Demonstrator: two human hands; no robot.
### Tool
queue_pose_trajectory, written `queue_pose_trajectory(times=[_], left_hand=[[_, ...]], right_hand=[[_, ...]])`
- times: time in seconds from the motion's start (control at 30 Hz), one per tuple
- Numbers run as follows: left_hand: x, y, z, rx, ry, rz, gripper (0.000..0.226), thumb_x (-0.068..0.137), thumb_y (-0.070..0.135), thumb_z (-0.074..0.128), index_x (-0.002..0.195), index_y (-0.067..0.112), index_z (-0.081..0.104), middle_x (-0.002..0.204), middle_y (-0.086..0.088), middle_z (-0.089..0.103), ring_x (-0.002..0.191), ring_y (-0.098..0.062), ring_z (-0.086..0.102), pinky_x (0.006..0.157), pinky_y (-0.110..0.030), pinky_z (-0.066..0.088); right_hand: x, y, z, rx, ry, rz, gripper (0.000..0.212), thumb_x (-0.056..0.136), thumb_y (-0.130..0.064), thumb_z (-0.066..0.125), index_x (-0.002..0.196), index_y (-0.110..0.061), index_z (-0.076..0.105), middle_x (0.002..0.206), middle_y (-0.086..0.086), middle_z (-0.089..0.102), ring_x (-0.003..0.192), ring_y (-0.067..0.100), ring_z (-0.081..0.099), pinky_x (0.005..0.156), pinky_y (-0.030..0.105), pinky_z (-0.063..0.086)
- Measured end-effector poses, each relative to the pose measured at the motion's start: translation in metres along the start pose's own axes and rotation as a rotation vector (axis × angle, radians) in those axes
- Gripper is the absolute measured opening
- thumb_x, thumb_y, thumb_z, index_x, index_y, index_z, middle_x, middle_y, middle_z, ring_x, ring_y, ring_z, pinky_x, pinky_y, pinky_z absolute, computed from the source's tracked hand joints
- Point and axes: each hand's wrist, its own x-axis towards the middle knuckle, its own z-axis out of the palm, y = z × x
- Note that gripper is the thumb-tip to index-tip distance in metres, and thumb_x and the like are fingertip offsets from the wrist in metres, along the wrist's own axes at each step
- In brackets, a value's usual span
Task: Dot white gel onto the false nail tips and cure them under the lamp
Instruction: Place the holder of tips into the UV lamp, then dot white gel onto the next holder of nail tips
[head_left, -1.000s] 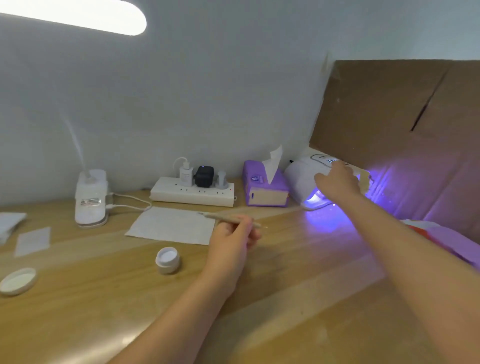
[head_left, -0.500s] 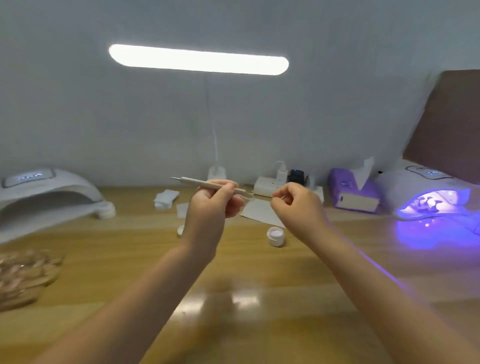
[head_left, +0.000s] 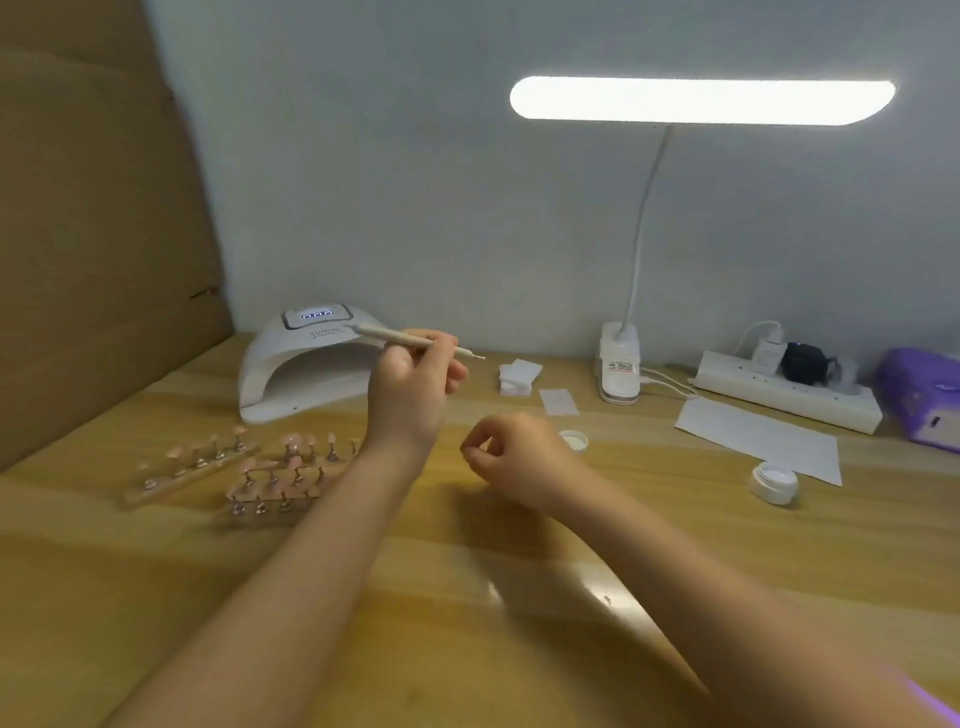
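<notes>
Several pink false nail tips stand on small pegs in clear holder strips (head_left: 192, 467) (head_left: 270, 493) on the wooden desk at the left. Behind them sits a white cure lamp (head_left: 301, 364), its display lit and its opening dark. My left hand (head_left: 410, 395) holds a thin dotting pen (head_left: 415, 341) level above the desk, tip pointing right. My right hand (head_left: 514, 462) hovers low at the middle with fingers curled and thumb near the forefinger; I see nothing in it. The open white gel jar (head_left: 773, 482) stands at the right, with its lid (head_left: 574, 440) just behind my right hand.
A cardboard panel (head_left: 93, 234) walls off the left side. A clip desk lamp (head_left: 618, 369) with a bright light bar (head_left: 701, 101), a power strip (head_left: 784, 395), a purple tissue pack (head_left: 922, 397), a paper sheet (head_left: 758, 439) and white wipes (head_left: 519, 374) line the back.
The view has swung left from the lit purple lamp to the other lamp and the nail holders. My right hand left that lamp and came to the middle; the left hand still holds the pen.
</notes>
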Motion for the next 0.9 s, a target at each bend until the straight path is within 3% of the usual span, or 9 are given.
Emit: queue_pose_trajectory(times=[0.13,0.2,0.37,0.47,0.53,0.6,0.7,0.77,0.9], left_hand=[[0.022,0.011,-0.020,-0.034,0.121,-0.027,0.015,0.091,0.020,0.056,0.083,0.009,0.063,0.052,0.010,0.059,0.048,-0.002,0.050,0.047,-0.014,0.042],[0.031,0.017,-0.030,-0.104,0.198,-0.056,0.016,0.089,0.019,0.057,0.077,0.011,0.063,0.050,0.010,0.059,0.043,-0.003,0.048,0.044,-0.013,0.041],[0.041,0.023,-0.044,-0.123,0.262,-0.060,0.016,0.089,0.022,0.056,0.077,0.018,0.065,0.053,0.011,0.062,0.047,-0.004,0.051,0.047,-0.017,0.042],[0.041,0.025,-0.045,-0.125,0.270,-0.053,0.018,0.089,0.021,0.056,0.073,0.019,0.063,0.052,0.011,0.061,0.046,-0.005,0.050,0.047,-0.017,0.041],[0.040,0.028,-0.043,-0.135,0.261,-0.047,0.020,0.089,0.020,0.055,0.070,0.019,0.063,0.051,0.010,0.061,0.045,-0.005,0.050,0.046,-0.017,0.041],[0.039,0.029,-0.041,-0.141,0.244,-0.036,0.023,0.090,0.018,0.055,0.068,0.019,0.063,0.051,0.009,0.060,0.046,-0.006,0.049,0.046,-0.017,0.040],[0.036,0.030,-0.038,-0.136,0.226,-0.029,0.024,0.090,0.017,0.054,0.068,0.019,0.063,0.050,0.009,0.059,0.046,-0.006,0.049,0.045,-0.015,0.041],[0.033,0.031,-0.036,-0.137,0.215,-0.031,0.025,0.090,0.017,0.054,0.067,0.020,0.063,0.050,0.009,0.059,0.047,-0.007,0.049,0.045,-0.016,0.041],[0.031,0.036,-0.033,-0.152,0.178,-0.039,0.040,0.089,0.018,0.055,0.051,0.025,0.067,0.052,0.009,0.060,0.049,-0.009,0.050,0.047,-0.019,0.040]], right_hand=[[0.029,-0.019,0.037,-0.041,-0.111,0.012,0.024,0.093,-0.031,0.057,0.116,-0.029,0.064,0.117,0.000,0.064,0.107,0.022,0.059,0.084,0.033,0.049],[0.042,-0.026,0.047,-0.076,-0.127,0.002,0.028,0.093,-0.031,0.056,0.121,-0.032,0.061,0.125,-0.001,0.061,0.112,0.022,0.057,0.087,0.035,0.049],[0.062,-0.037,0.055,-0.077,-0.232,-0.081,0.039,0.085,-0.047,0.066,0.122,-0.036,0.061,0.104,-0.007,0.060,0.100,0.019,0.058,0.073,0.029,0.044],[0.067,-0.038,0.060,-0.081,-0.230,-0.148,0.031,0.089,-0.043,0.061,0.119,-0.036,0.063,0.076,-0.017,0.048,0.076,0.011,0.051,0.059,0.026,0.037],[0.068,-0.037,0.062,-0.068,-0.228,-0.185,0.027,0.091,-0.038,0.060,0.118,-0.035,0.065,0.070,-0.019,0.044,0.066,0.005,0.044,0.054,0.023,0.033],[0.067,-0.037,0.063,-0.081,-0.227,-0.190,0.028,0.092,-0.037,0.059,0.119,-0.033,0.065,0.072,-0.019,0.047,0.066,0.005,0.044,0.054,0.023,0.033],[0.065,-0.040,0.064,-0.165,-0.242,-0.196,0.029,0.094,-0.035,0.055,0.121,-0.028,0.064,0.103,-0.007,0.063,0.085,0.014,0.054,0.064,0.027,0.041],[0.063,-0.044,0.065,-0.211,-0.241,-0.203,0.029,0.096,-0.034,0.053,0.121,-0.024,0.063,0.116,-0.001,0.061,0.097,0.019,0.058,0.072,0.032,0.047],[0.054,-0.044,0.062,-0.352,-0.213,-0.195,0.030,0.098,-0.029,0.050,0.122,-0.016,0.061,0.117,0.007,0.053,0.096,0.029,0.058,0.080,0.042,0.052]])
